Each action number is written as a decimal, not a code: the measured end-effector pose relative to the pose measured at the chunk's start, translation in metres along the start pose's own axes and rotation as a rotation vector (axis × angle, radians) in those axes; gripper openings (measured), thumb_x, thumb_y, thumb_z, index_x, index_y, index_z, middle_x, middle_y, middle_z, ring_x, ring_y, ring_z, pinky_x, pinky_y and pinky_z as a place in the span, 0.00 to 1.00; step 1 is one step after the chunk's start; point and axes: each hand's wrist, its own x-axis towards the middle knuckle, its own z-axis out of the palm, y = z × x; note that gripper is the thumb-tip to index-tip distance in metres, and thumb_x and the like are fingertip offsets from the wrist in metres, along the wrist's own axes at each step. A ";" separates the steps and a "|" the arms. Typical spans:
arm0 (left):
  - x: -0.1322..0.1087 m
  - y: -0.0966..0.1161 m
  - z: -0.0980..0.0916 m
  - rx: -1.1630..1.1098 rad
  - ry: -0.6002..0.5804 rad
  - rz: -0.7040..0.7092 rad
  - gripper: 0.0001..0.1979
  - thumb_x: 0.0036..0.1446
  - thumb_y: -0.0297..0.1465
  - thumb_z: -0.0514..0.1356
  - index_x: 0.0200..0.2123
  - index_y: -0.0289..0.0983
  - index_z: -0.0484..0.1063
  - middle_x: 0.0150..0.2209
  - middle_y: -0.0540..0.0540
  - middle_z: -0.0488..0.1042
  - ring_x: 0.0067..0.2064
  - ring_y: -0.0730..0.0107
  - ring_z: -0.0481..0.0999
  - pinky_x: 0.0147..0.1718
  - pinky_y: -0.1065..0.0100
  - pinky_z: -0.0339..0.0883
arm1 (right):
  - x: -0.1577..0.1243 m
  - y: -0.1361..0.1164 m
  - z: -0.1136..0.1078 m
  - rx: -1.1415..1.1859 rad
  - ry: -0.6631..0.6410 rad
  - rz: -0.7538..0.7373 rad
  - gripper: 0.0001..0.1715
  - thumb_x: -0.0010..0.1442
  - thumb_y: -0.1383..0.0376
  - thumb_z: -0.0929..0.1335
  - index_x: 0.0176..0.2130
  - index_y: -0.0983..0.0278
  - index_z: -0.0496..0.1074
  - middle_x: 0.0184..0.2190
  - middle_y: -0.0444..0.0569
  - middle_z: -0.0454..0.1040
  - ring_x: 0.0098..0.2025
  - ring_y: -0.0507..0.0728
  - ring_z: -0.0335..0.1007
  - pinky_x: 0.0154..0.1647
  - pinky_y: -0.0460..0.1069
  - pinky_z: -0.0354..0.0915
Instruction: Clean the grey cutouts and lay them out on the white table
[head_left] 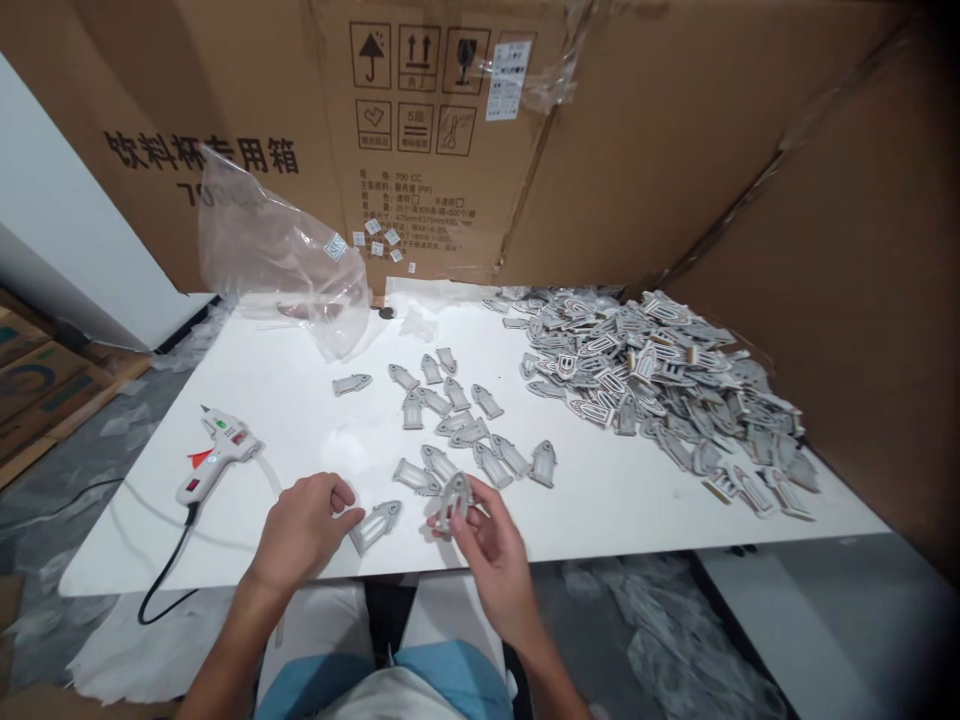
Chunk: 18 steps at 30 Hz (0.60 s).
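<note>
While the right hand (487,545) pinches a gray cutout (456,503) in its fingers, the half-curled, empty left hand (304,530) sits just beside a second cutout (375,525) on the white table (600,520), with a heap of cutouts (660,380) farther right and a glue gun (217,455) to the left.

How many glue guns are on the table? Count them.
1: the hot glue gun, at the white table's left, beside the left hand. The grey heap could hide another.

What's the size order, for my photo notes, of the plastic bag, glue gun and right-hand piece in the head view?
Largest to smallest: plastic bag, glue gun, grey piece in the right hand. Nearness to the camera may skew this.
</note>
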 end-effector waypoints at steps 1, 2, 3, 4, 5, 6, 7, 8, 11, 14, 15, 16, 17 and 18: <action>0.000 0.000 -0.001 -0.015 -0.004 0.011 0.06 0.58 0.38 0.67 0.35 0.42 0.80 0.36 0.48 0.83 0.40 0.60 0.80 0.36 0.65 0.62 | 0.001 0.001 0.005 0.010 -0.044 0.014 0.28 0.72 0.53 0.72 0.66 0.56 0.69 0.52 0.53 0.81 0.51 0.63 0.83 0.55 0.58 0.77; -0.001 0.000 -0.001 -0.043 -0.010 0.024 0.05 0.59 0.37 0.66 0.34 0.42 0.79 0.35 0.49 0.83 0.39 0.61 0.80 0.36 0.65 0.63 | 0.002 0.002 0.009 0.018 -0.075 0.023 0.27 0.73 0.53 0.72 0.66 0.56 0.69 0.52 0.53 0.81 0.52 0.63 0.82 0.56 0.58 0.77; -0.003 0.000 -0.002 -0.091 -0.016 0.035 0.05 0.60 0.36 0.65 0.34 0.42 0.79 0.34 0.49 0.82 0.38 0.62 0.80 0.37 0.65 0.64 | 0.003 0.003 0.012 0.027 -0.095 0.028 0.26 0.73 0.54 0.72 0.66 0.56 0.69 0.53 0.53 0.81 0.52 0.62 0.82 0.56 0.58 0.76; -0.005 0.000 -0.003 -0.159 -0.019 0.042 0.06 0.61 0.36 0.64 0.34 0.42 0.79 0.33 0.50 0.82 0.36 0.64 0.80 0.37 0.65 0.66 | 0.004 0.003 0.014 0.041 -0.108 0.031 0.25 0.74 0.54 0.72 0.65 0.55 0.69 0.54 0.53 0.81 0.52 0.62 0.82 0.56 0.58 0.76; -0.008 0.000 -0.003 -0.240 -0.017 0.048 0.07 0.62 0.37 0.64 0.35 0.42 0.79 0.33 0.50 0.82 0.36 0.65 0.80 0.38 0.66 0.68 | 0.005 0.003 0.016 0.057 -0.119 0.036 0.25 0.74 0.55 0.71 0.66 0.55 0.69 0.54 0.53 0.81 0.51 0.61 0.83 0.56 0.58 0.76; -0.012 0.000 -0.003 -0.326 -0.012 0.053 0.08 0.62 0.39 0.64 0.36 0.42 0.80 0.33 0.50 0.83 0.36 0.65 0.80 0.39 0.66 0.69 | 0.006 0.003 0.017 0.069 -0.128 0.044 0.25 0.74 0.55 0.71 0.66 0.54 0.68 0.55 0.53 0.80 0.50 0.61 0.83 0.55 0.58 0.77; -0.016 0.000 -0.001 -0.402 -0.006 0.059 0.10 0.62 0.41 0.65 0.37 0.41 0.80 0.34 0.49 0.83 0.36 0.65 0.80 0.39 0.66 0.71 | 0.006 0.004 0.019 0.075 -0.137 0.052 0.25 0.74 0.55 0.71 0.66 0.54 0.68 0.56 0.53 0.79 0.50 0.61 0.83 0.54 0.58 0.78; -0.020 -0.001 0.001 -0.463 0.001 0.064 0.11 0.62 0.42 0.66 0.38 0.41 0.81 0.34 0.49 0.84 0.37 0.64 0.81 0.39 0.66 0.72 | 0.007 0.004 0.020 0.073 -0.144 0.056 0.25 0.74 0.55 0.71 0.66 0.54 0.68 0.56 0.53 0.79 0.49 0.60 0.83 0.53 0.58 0.79; -0.029 -0.001 0.012 -0.535 -0.023 0.070 0.14 0.61 0.45 0.67 0.37 0.40 0.82 0.33 0.47 0.84 0.36 0.63 0.81 0.38 0.67 0.74 | 0.007 0.007 0.024 0.041 -0.135 0.052 0.27 0.74 0.54 0.71 0.67 0.54 0.68 0.54 0.51 0.78 0.49 0.60 0.82 0.51 0.58 0.80; -0.031 0.001 0.022 -0.517 -0.061 0.053 0.15 0.61 0.46 0.67 0.35 0.39 0.82 0.30 0.48 0.83 0.32 0.66 0.80 0.34 0.69 0.72 | 0.008 0.010 0.026 -0.005 -0.121 0.049 0.28 0.74 0.53 0.71 0.68 0.54 0.68 0.52 0.51 0.78 0.50 0.60 0.82 0.54 0.58 0.79; -0.030 0.002 0.024 -0.501 -0.062 0.049 0.15 0.61 0.46 0.67 0.35 0.40 0.81 0.29 0.49 0.82 0.31 0.67 0.80 0.33 0.69 0.71 | 0.008 0.010 0.026 -0.031 -0.120 0.047 0.28 0.74 0.53 0.71 0.68 0.54 0.68 0.52 0.51 0.78 0.50 0.60 0.82 0.56 0.58 0.78; -0.030 0.003 0.026 -0.483 -0.054 0.041 0.15 0.61 0.46 0.66 0.34 0.40 0.81 0.28 0.49 0.82 0.30 0.67 0.79 0.33 0.69 0.71 | 0.008 0.011 0.026 -0.059 -0.117 0.041 0.28 0.74 0.52 0.71 0.68 0.54 0.69 0.51 0.51 0.78 0.50 0.60 0.81 0.57 0.58 0.78; -0.029 0.005 0.027 -0.464 -0.043 0.033 0.15 0.61 0.46 0.66 0.34 0.40 0.81 0.27 0.49 0.82 0.30 0.67 0.79 0.33 0.69 0.71 | 0.007 0.012 0.026 -0.088 -0.114 0.034 0.28 0.73 0.52 0.71 0.68 0.54 0.69 0.50 0.50 0.78 0.49 0.59 0.81 0.57 0.58 0.77; -0.028 0.006 0.027 -0.449 -0.030 0.024 0.15 0.61 0.45 0.66 0.33 0.40 0.81 0.27 0.50 0.82 0.30 0.66 0.79 0.33 0.68 0.71 | 0.007 0.012 0.026 -0.116 -0.110 0.026 0.28 0.73 0.52 0.71 0.68 0.54 0.69 0.49 0.50 0.78 0.48 0.59 0.81 0.58 0.57 0.76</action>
